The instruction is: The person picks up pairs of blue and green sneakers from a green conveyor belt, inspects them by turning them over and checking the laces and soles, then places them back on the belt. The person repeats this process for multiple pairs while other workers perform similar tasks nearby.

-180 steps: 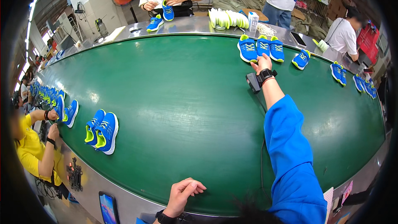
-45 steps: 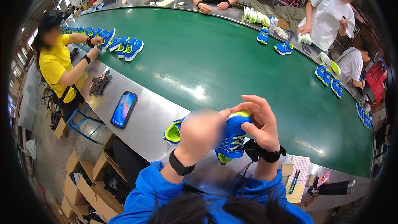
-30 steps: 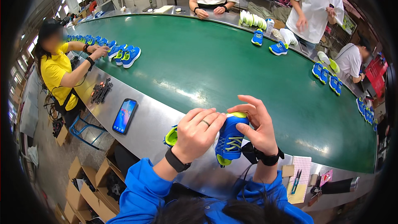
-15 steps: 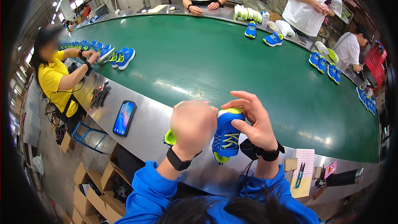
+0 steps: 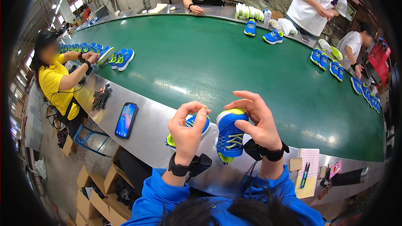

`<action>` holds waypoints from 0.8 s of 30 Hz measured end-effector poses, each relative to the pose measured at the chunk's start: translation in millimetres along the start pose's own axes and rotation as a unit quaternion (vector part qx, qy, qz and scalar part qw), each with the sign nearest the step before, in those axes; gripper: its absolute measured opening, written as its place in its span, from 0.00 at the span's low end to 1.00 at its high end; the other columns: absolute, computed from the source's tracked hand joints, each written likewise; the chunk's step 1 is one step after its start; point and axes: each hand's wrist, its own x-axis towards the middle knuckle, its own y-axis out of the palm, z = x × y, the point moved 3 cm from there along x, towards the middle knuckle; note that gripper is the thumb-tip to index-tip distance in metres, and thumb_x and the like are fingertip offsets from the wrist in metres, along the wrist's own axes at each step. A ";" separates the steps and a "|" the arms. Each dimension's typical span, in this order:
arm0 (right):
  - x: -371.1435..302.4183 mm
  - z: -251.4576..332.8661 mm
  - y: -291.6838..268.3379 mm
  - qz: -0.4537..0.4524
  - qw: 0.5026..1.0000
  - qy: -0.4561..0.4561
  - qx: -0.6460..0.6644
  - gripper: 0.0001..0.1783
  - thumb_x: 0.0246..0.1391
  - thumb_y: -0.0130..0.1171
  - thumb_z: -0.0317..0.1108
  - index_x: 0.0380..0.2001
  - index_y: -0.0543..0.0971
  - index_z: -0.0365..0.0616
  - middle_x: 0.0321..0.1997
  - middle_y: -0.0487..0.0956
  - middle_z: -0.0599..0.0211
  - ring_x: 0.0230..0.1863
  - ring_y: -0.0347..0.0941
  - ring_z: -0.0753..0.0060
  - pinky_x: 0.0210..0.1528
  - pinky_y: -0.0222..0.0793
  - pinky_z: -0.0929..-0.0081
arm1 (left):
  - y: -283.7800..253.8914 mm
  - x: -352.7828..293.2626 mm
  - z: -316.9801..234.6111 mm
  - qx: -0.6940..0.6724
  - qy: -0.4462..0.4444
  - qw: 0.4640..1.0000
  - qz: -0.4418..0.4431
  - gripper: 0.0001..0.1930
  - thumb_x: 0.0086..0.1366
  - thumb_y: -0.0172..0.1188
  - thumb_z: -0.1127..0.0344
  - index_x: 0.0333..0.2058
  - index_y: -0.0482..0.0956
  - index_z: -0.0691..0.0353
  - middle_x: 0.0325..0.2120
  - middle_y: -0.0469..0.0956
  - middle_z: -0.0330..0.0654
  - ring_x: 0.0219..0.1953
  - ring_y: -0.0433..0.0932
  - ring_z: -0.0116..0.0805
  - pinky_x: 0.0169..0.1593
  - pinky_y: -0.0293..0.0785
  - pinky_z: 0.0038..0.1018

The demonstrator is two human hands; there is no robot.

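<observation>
My right hand (image 5: 260,121) is wrapped around a blue sneaker (image 5: 229,136) with lime-green laces and lining. The shoe tilts on the steel table edge, its laces facing me. Just left of it, my left hand (image 5: 187,127) is raised with thumb and forefinger pinched together. Whatever small thing may be in the pinch cannot be made out. Behind that hand lies a second blue sneaker (image 5: 204,124), partly covered by my fingers and palm.
A green conveyor belt (image 5: 180,58) stretches ahead, carrying several blue sneakers. On the steel ledge lie a phone (image 5: 126,120), black straps (image 5: 101,97), a notepad (image 5: 309,163) and a pen (image 5: 304,175). A co-worker in yellow (image 5: 54,79) handles a shoe; others stand across the belt. Open cartons (image 5: 98,196) sit below left.
My left hand has turned and drawn slightly left, uncovering more of the second sneaker. My right hand keeps its grip. Across the belt, a co-worker in stripes has raised one hand.
</observation>
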 end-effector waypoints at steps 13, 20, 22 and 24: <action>-12.1 14.7 -16.9 -0.026 0.999 -0.020 0.001 0.34 0.53 0.63 0.28 0.62 0.62 0.39 0.52 0.76 0.54 0.52 0.73 0.68 0.55 0.68 0.72 | 56.0 47.7 64.0 0.017 -0.050 0.995 0.085 0.07 0.66 0.56 0.68 0.33 0.79 0.66 0.25 0.81 0.41 0.30 0.82 0.29 0.36 0.76 0.25; -19.0 15.1 -42.1 -0.099 0.995 -0.016 0.016 0.30 0.54 0.60 0.26 0.60 0.65 0.39 0.52 0.76 0.56 0.53 0.73 0.70 0.56 0.67 0.73 | 91.1 39.2 128.9 0.193 -0.013 0.967 0.165 0.06 0.57 0.63 0.73 0.34 0.77 0.63 0.25 0.82 0.42 0.29 0.81 0.33 0.35 0.76 0.29; -19.5 12.3 -47.1 -0.100 0.995 -0.009 0.015 0.30 0.55 0.60 0.26 0.60 0.65 0.39 0.52 0.76 0.57 0.52 0.72 0.70 0.55 0.67 0.74 | 93.6 34.7 133.9 0.088 -0.066 0.980 0.165 0.14 0.54 0.65 0.75 0.40 0.77 0.62 0.26 0.82 0.40 0.28 0.81 0.29 0.33 0.76 0.25; -20.8 6.9 -52.4 -0.104 0.994 0.005 0.022 0.29 0.55 0.59 0.27 0.60 0.65 0.40 0.52 0.76 0.58 0.52 0.72 0.71 0.56 0.67 0.74 | 90.8 31.0 118.7 0.047 -0.093 0.976 0.190 0.12 0.57 0.64 0.73 0.41 0.78 0.62 0.27 0.82 0.41 0.28 0.80 0.26 0.34 0.76 0.23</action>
